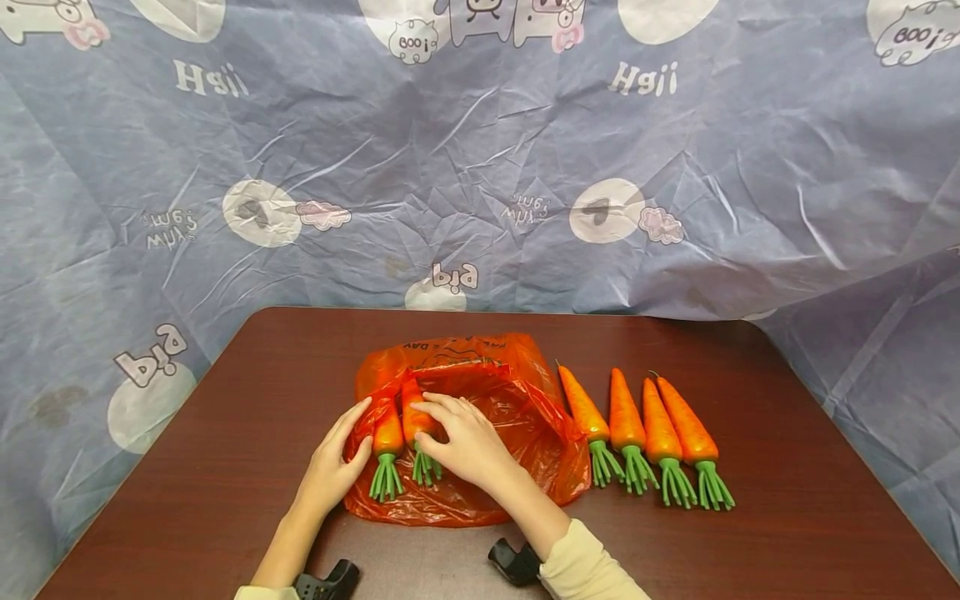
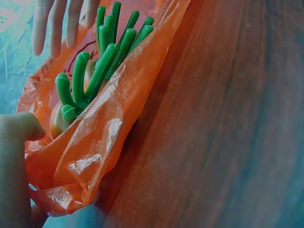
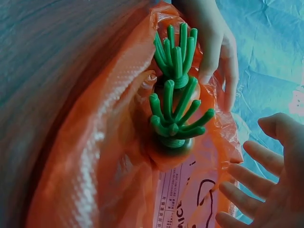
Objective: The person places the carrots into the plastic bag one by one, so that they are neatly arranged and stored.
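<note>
Pale sleeves (image 1: pixel 588 565) sit nearest. Two carrots (image 1: pixel 387 435) lie in a red bag (image 1: pixel 521 425) between the left hand (image 1: pixel 333 458), fingers gripping its edge, and the right hand (image 1: pixel 471 440), fingers spread wide; both forearms (image 1: pixel 288 537) angle inward.

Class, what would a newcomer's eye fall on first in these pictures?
First, the orange-red bag on the table, with two carrots in its left part, between the left hand and right hand. Next, four carrots lying to the bag's right. Behind hangs a printed blue sheet.
</note>
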Demonstrator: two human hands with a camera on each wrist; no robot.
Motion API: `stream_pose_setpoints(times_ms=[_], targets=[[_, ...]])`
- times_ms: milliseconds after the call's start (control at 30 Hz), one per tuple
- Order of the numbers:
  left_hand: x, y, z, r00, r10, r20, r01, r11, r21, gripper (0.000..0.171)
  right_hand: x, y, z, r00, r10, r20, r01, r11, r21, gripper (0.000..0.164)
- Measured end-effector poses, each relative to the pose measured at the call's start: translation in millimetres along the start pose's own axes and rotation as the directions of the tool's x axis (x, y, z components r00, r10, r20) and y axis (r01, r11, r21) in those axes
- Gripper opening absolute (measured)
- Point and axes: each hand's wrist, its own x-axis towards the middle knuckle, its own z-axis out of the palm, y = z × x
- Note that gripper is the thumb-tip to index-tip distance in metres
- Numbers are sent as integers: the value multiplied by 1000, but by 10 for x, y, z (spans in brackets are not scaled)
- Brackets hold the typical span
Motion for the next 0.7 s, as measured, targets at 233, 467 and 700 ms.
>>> stream_pose_setpoints(times_ms=[233,467,700], targets=[[4,5,-4,1000,-1,-2,1,1000,7,61,-55,13,-54,999,-19,-27,18,999,-35,42],[0,1,-6,1000,-2,-2,2,1000,14,61,-129,44,-79,998,-31,-61,29,999,-36,41],[-4,9,-10,1000,-16,7,16,1000,19,60,-202,75,-103,997,-33,-74,29,998,-57,41]])
